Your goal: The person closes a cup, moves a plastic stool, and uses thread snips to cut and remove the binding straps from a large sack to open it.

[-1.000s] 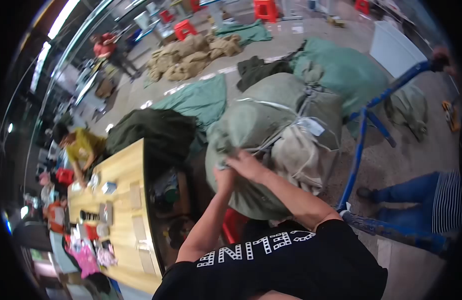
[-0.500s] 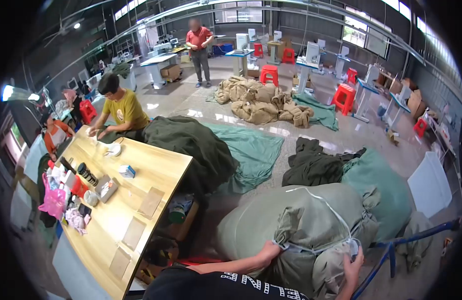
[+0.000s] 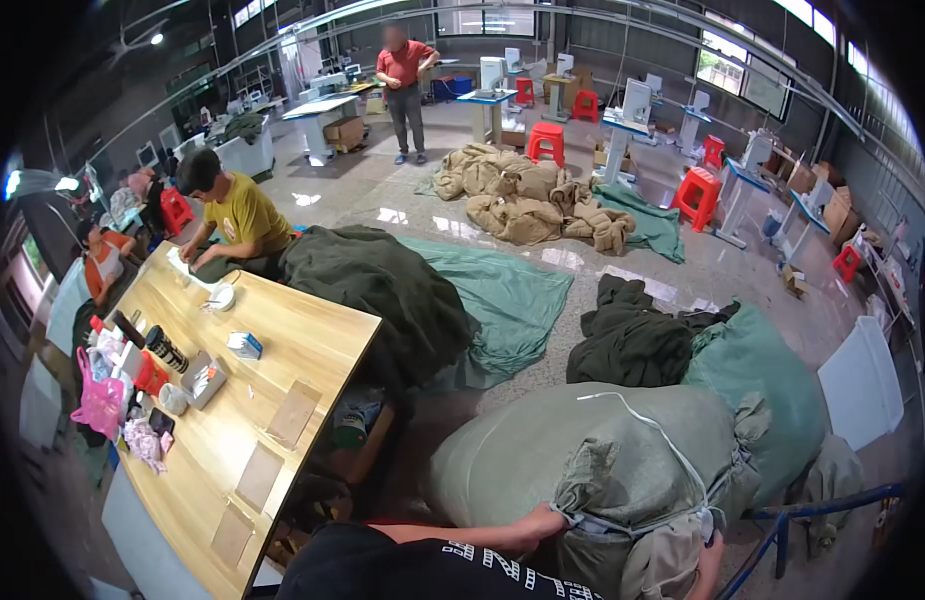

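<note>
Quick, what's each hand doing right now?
Left hand: closed at the tied corner of the sack.
Right hand: at the sack too; grip can't be told.

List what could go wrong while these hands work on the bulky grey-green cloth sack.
The thin white cord lies over the bulky grey-green cloth sack with one end seemingly loose; it might snag.
The blue metal bar is close to the right hand, so knuckles could get knocked.
The left hand is at the sack's bunched cloth neck; if that comes undone, the sack could open.
</note>
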A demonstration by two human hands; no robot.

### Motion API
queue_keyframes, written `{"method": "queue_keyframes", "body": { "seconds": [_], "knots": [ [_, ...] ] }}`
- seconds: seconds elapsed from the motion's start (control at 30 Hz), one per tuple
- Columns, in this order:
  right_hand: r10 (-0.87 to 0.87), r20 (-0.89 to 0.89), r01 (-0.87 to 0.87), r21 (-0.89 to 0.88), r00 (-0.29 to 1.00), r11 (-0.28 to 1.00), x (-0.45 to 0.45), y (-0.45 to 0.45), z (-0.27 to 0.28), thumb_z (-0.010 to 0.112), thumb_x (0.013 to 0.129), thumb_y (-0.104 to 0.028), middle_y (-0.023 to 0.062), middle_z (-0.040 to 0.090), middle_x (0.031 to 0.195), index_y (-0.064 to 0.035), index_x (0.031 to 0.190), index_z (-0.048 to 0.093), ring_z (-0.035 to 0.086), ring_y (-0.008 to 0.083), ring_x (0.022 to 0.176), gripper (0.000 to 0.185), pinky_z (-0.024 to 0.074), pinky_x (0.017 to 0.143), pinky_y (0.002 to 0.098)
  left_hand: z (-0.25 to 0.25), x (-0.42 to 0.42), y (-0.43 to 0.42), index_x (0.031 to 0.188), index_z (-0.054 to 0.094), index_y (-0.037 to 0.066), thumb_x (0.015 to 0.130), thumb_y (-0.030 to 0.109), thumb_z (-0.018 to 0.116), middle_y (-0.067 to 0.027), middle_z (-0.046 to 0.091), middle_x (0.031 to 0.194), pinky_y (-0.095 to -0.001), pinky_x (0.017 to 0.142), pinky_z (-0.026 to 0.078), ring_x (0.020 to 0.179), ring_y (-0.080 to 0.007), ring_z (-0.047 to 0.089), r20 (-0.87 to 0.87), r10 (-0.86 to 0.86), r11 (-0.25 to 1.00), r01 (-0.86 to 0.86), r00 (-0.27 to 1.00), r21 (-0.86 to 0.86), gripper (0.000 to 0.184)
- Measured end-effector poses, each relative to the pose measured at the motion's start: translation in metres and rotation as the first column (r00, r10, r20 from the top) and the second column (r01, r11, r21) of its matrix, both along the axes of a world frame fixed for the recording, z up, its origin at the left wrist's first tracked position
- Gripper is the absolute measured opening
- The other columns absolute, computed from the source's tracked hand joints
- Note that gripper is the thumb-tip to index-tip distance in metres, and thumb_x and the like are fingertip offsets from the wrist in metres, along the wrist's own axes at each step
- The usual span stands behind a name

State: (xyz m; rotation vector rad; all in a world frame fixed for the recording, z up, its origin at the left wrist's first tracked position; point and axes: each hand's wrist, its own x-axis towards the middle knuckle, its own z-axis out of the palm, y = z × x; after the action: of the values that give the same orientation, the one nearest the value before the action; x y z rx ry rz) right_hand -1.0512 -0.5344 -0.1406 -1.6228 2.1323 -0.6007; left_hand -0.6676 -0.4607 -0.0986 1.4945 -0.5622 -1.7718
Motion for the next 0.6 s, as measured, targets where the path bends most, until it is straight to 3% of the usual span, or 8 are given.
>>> {"method": "queue_keyframes", "body": {
  "seconds": [0.07,0.27,0.33,0.43,0.5,0.6],
  "knots": [
    [0.081,-0.118,-0.075,0.055,0.990,0.996,-0.016,-0.004,-0.020,0.054,0.078,-0.015,0.0213,0.051,0.106,0.0028,0.115,0.043,0.051,0.0314,0.097,0.042,0.0406,0.078,0.0338,-0.001,0.002,-0.002,0.085,0.060,0.003,0.069,0.016,0.057,-0.0009,0.056,0.073,-0.0261,0.057,0.035,0.064,-0.0102,0.045,0.030,-0.039,0.999,0.038,0.999,0.029,0.021],
    [0.000,-0.020,-0.001,-0.068,1.000,0.998,-0.003,0.009,-0.058,0.052,0.078,-0.014,0.0213,0.052,0.101,0.0031,0.112,0.045,0.052,0.0311,0.093,0.039,0.0411,0.076,0.0332,-0.014,0.000,-0.010,0.088,0.059,0.001,0.069,0.015,0.055,-0.0020,0.057,0.076,-0.0271,0.059,0.036,0.068,-0.0115,0.047,0.046,-0.069,0.996,0.067,0.997,0.052,0.024],
    [0.019,0.021,-0.017,-0.106,1.000,0.994,-0.016,0.000,-0.062,0.051,0.079,-0.013,0.0214,0.053,0.100,0.0032,0.112,0.046,0.053,0.0311,0.092,0.037,0.0412,0.075,0.0329,0.009,0.001,-0.011,0.088,0.059,0.000,0.069,0.015,0.055,-0.0030,0.057,0.077,-0.0281,0.062,0.037,0.070,-0.0127,0.048,0.061,-0.037,0.996,0.032,0.997,0.082,0.024],
    [-0.024,0.006,0.025,-0.314,1.000,0.949,-0.035,-0.020,-0.082,0.045,0.079,-0.010,0.0220,0.053,0.099,0.0050,0.109,0.046,0.050,0.0356,0.093,0.033,0.0387,0.079,0.0354,-0.003,0.004,-0.010,0.089,0.060,0.000,0.071,0.014,0.054,-0.0042,0.058,0.078,-0.0290,0.065,0.039,0.072,-0.0128,0.049,0.060,-0.080,0.995,0.076,0.995,0.062,0.023],
    [-0.020,-0.127,-0.017,-0.287,0.992,0.958,-0.032,-0.024,-0.063,0.041,0.079,-0.008,0.0220,0.056,0.096,0.0049,0.105,0.049,0.053,0.0353,0.089,0.030,0.0396,0.076,0.0366,0.001,0.003,-0.007,0.088,0.061,0.001,0.073,0.016,0.054,-0.0037,0.058,0.078,-0.0282,0.064,0.039,0.072,-0.0115,0.048,-0.013,-0.053,0.995,0.054,0.999,0.080,0.022],
    [-0.085,-0.055,0.087,0.047,0.995,0.995,-0.023,-0.029,-0.024,0.039,0.079,-0.007,0.0217,0.058,0.093,0.0058,0.102,0.053,0.055,0.0348,0.085,0.030,0.0404,0.076,0.0372,0.034,0.014,-0.012,0.088,0.061,0.002,0.076,0.017,0.054,-0.0029,0.058,0.078,-0.0265,0.063,0.039,0.072,-0.0097,0.048,-0.109,-0.083,0.992,0.092,0.991,0.085,0.020]
  ]
}}
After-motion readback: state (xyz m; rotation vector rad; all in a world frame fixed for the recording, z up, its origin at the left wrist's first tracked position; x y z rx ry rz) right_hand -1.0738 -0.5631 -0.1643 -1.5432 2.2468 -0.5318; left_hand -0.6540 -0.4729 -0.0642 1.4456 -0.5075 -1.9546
